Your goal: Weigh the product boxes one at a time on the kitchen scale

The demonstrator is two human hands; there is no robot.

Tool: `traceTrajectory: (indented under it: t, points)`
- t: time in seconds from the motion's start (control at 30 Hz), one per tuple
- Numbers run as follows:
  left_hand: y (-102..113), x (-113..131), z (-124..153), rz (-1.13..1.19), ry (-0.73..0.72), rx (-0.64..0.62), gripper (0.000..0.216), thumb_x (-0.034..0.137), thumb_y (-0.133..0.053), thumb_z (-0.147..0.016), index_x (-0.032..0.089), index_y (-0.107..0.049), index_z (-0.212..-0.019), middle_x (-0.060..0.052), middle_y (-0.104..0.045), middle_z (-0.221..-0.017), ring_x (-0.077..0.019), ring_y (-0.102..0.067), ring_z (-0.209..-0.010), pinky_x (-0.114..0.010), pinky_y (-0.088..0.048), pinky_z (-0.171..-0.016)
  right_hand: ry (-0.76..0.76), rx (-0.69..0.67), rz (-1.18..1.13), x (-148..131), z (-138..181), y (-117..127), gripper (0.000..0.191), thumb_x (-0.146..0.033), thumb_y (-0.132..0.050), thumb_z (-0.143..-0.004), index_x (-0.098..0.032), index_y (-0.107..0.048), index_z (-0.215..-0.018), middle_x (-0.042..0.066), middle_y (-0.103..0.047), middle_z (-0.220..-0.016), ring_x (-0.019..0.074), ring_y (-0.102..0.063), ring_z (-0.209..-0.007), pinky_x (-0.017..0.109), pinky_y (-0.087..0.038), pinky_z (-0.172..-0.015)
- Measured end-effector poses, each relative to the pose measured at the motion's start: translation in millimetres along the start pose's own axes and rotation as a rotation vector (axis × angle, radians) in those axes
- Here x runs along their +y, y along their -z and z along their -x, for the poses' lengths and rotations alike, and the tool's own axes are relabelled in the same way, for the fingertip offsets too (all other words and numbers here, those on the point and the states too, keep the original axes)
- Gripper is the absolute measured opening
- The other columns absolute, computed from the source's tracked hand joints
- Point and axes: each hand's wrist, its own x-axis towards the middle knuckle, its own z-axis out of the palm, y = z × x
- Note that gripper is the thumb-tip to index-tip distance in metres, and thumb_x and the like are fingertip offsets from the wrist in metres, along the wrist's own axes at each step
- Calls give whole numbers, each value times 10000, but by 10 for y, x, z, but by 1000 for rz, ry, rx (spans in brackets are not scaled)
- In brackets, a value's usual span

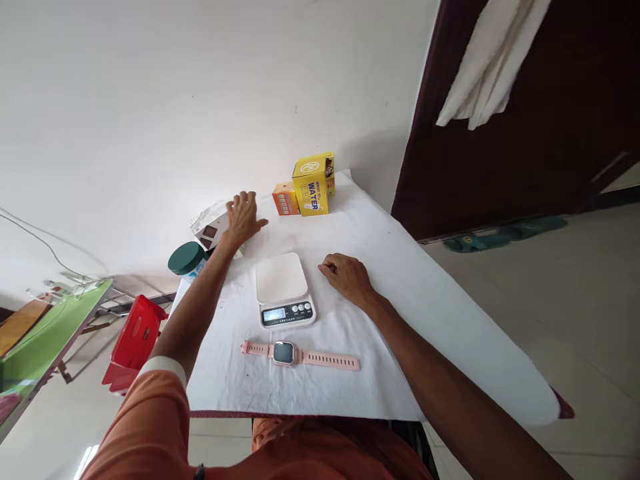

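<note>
Orange sleeve [150, 427] with a white cuff fills the bottom edge; it is cut off by the frame.

Pink watch [293, 355]: lies flat, strap out straight, near the front edge of the white cloth [425, 300]. Screen dark, nothing readable.

Scale [284, 290]: white, platform bare, just beyond the watch. The display is lit, but the digits are too small to read.

Left hand [243, 217]: fingers spread, palm laid flat on a white packet [209, 230] at the far left of the cloth, not clamped on it. The packet's print is partly hidden by the hand and unreadable.

Right hand [347, 275]: fingers bent, tips on the cloth just right of the scale. It seems to hold nothing, though the palm faces down.

Yellow box [313, 185]: reads "WATER"; the smaller lines are illegible. An orange box [285, 199] touches its left side, text blurred.

Green-lidded jar [187, 258]: near the packet, partly behind my forearm.

Room: white wall, dark door [525, 147] with a pale cloth [490, 60] hung over it, green sandals [500, 235] on a pale floor, and a red bin [135, 340] beside a green table [45, 333].
</note>
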Motion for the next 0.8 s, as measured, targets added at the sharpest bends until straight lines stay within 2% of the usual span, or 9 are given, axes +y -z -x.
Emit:
traceTrajectory:
  t: [0.1, 0.23, 0.3, 0.43, 0.5, 0.6, 0.7, 0.8]
  points:
    - [-148, 398, -285, 100, -59, -52, 782, 353, -820, -786, 167, -420, -1432, -225, -518, -1418, -403, -486, -1339, -526, -383, -1086, 8, -20, 1, -10, 21, 16, 181, -258, -559, -941, -203, -679, -818, 50, -737, -869, 173, -633, -774, 270, -384, -718]
    - [-214, 762, -758, 266, -60, -33, 1014, 503, -853, -725, 184, -318, -1525, -252, -428, -1516, -432, -422, -1408, -545, -344, -1119, -2, -53, 26, -28, 30, 25, 188, -235, -553, -970, -195, -682, -841, 52, -736, -901, 162, -641, -789, 263, -382, -724]
    - [-197, 918, -996, 340, -8, -13, 1091, 559, -849, -704, 185, -268, -1549, -264, -386, -1549, -440, -396, -1435, -544, -314, -1142, -12, -60, 43, -39, 21, 24, 193, -227, -548, -979, -197, -683, -845, 51, -734, -911, 161, -645, -803, 263, -375, -715]
    - [-213, 1265, -1336, 442, 171, -68, 1102, 602, -827, -695, 154, -256, -1524, -288, -421, -1505, -452, -424, -1422, -537, -303, -1141, -38, -76, 56, -55, 1, 29, 195, -235, -545, -990, -207, -680, -852, 30, -727, -900, 151, -635, -776, 269, -354, -687]
    - [-272, 1420, -1413, 443, 245, -79, 1058, 583, -850, -666, 160, -309, -1471, -277, -435, -1487, -444, -444, -1404, -519, -317, -1130, -45, -86, 53, -60, -2, 37, 200, -233, -535, -997, -209, -677, -857, 21, -724, -896, 142, -625, -753, 271, -345, -678]
    - [-359, 1545, -1436, 444, 354, -13, 933, 522, -860, -668, 162, -377, -1381, -264, -450, -1465, -412, -474, -1374, -477, -339, -1116, -49, -94, 48, -68, -2, 52, 204, -228, -529, -998, -213, -675, -858, 16, -721, -897, 137, -618, -744, 271, -334, -666]
    - [-369, 1547, -1386, 481, 405, 16, 820, 463, -833, -699, 151, -407, -1326, -272, -494, -1413, -392, -498, -1345, -455, -354, -1105, -53, -95, 45, -75, -7, 64, 205, -230, -530, -997, -216, -676, -853, 15, -718, -889, 136, -613, -735, 271, -329, -661]
    - [-299, 1506, -1281, 512, 383, 16, 767, 424, -823, -695, 169, -428, -1301, -262, -523, -1379, -390, -519, -1319, -473, -385, -1083, -62, -91, 46, -80, -19, 68, 210, -237, -535, -995, -217, -678, -843, 18, -727, -895, 138, -621, -745, 271, -333, -666]
